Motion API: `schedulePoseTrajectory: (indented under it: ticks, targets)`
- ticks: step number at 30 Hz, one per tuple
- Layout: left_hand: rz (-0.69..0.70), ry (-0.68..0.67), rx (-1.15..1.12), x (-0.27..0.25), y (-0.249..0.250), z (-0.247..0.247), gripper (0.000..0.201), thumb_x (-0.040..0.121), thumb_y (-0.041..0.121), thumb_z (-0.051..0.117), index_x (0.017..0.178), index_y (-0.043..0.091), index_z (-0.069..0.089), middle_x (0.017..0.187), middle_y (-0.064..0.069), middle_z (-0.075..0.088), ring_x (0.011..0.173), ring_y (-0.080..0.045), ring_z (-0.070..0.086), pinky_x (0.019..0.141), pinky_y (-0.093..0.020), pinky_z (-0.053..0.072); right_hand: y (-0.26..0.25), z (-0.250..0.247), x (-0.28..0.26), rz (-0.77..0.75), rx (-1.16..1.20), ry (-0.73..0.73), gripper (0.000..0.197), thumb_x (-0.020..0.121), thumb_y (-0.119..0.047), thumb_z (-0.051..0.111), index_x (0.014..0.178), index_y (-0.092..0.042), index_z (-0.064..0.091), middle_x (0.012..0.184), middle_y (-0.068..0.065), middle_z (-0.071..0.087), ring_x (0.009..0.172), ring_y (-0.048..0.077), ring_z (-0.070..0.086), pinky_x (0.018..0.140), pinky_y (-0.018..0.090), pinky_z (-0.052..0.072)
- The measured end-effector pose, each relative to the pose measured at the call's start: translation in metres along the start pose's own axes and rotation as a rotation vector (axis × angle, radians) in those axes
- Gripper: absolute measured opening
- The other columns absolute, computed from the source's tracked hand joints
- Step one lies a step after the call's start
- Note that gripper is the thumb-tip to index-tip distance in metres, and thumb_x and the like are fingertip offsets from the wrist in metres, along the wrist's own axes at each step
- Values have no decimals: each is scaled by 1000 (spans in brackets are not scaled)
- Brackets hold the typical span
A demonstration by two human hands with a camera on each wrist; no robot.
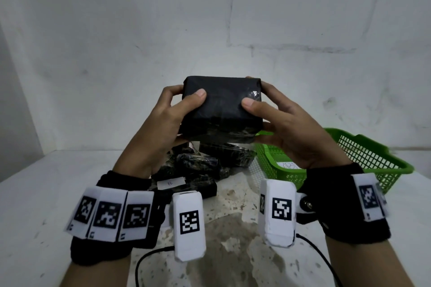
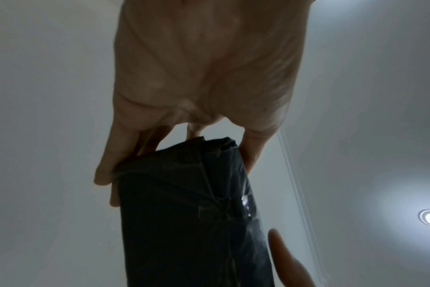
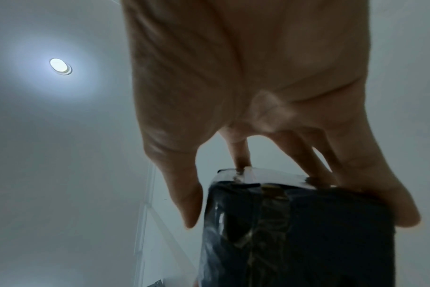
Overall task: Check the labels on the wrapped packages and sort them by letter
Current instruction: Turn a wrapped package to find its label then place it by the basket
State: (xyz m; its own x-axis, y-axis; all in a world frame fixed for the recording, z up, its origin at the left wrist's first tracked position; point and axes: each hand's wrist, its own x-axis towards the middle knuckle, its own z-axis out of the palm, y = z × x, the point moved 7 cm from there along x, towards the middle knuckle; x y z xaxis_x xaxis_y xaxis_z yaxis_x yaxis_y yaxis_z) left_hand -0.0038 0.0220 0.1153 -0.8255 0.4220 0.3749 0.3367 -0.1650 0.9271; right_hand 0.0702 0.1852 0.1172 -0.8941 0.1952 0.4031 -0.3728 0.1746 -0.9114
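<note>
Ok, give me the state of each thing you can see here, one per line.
Held package: lifted, no label on visible faces.
Left hand: grips its left end.
Right hand: grips its right end.
Package pile: on table, one labelled B.
Green basket: upright, paper inside.

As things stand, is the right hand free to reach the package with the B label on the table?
Probably not yet. The right hand and left hand both grip the raised black wrapped package. The B-labelled package lies uncovered below, so one hand must let go first.
</note>
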Motion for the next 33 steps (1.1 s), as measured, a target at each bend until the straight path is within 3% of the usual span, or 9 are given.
schedulePoseTrajectory:
  ticks: [4, 7, 9, 14, 20, 24, 26, 30, 33]
  targets:
    - [4, -52, 5, -3, 2, 4, 44, 84, 37, 63, 125, 29, 49, 80, 10, 73, 73, -6, 71, 68, -24, 57, -1, 1, -4, 22, -64, -16, 62, 64, -41, 76, 124, -36, 61, 102, 5, 76, 90, 26, 74, 66, 46, 61]
    - [-7, -129, 93, -7, 1, 9, 64, 66, 45, 68, 127, 37, 47, 101, 4, 72, 82, -10, 73, 74, -34, 61, -3, 1, -5, 15, -61, -12, 66, 64, -37, 78, 127, -39, 59, 105, 7, 75, 92, 22, 74, 62, 44, 60]
    - [-7, -141, 90, -9, 2, 11, 66, 63, 44, 70, 125, 37, 49, 107, 0, 69, 86, -14, 73, 73, -43, 61, -2, 2, -5, 12, -64, -5, 68, 63, -36, 79, 128, -39, 58, 106, 8, 74, 92, 21, 74, 65, 44, 61]
    - [-20, -141, 65, -8, 1, 11, 49, 72, 41, 68, 118, 32, 55, 105, 2, 67, 85, -14, 73, 68, -44, 61, 1, 7, -4, 22, -88, -22, 65, 59, -33, 83, 120, -39, 60, 108, 10, 72, 87, 25, 75, 67, 46, 62]
    - [-5, -117, 71, -8, 3, 10, 52, 66, 46, 66, 114, 32, 56, 107, 0, 64, 82, -15, 73, 67, -43, 61, 0, 8, -5, -4, -109, 1, 52, 61, -36, 84, 110, -34, 66, 106, 2, 71, 83, 19, 75, 60, 40, 60]
    - [-16, -90, 62, -7, 2, 10, 44, 73, 41, 66, 115, 31, 56, 104, 0, 63, 83, -15, 72, 69, -47, 61, -2, 7, -5, -6, -99, 9, 50, 60, -41, 80, 109, -34, 68, 107, 5, 71, 86, 22, 75, 62, 46, 61]
    - [-19, -74, 69, -6, 1, 10, 42, 77, 42, 65, 116, 31, 55, 102, 3, 63, 79, -9, 71, 70, -44, 61, -2, 6, -5, -11, -102, 9, 49, 60, -41, 80, 108, -33, 69, 107, 5, 71, 87, 21, 75, 61, 46, 61]
    - [-28, -75, 105, -6, -1, 12, 53, 67, 51, 64, 116, 34, 53, 102, 7, 63, 74, -2, 69, 66, -35, 61, -3, 5, -5, -20, -108, 10, 47, 61, -44, 77, 106, -32, 70, 102, 2, 70, 86, 18, 74, 59, 44, 61]
    - [-112, -93, 133, -9, -5, 12, 65, 67, 67, 52, 125, 38, 46, 109, 6, 60, 84, -15, 70, 66, -35, 60, -5, 2, -6, -42, -95, 13, 46, 61, -39, 78, 106, -31, 72, 101, -3, 70, 82, 12, 72, 59, 31, 57]
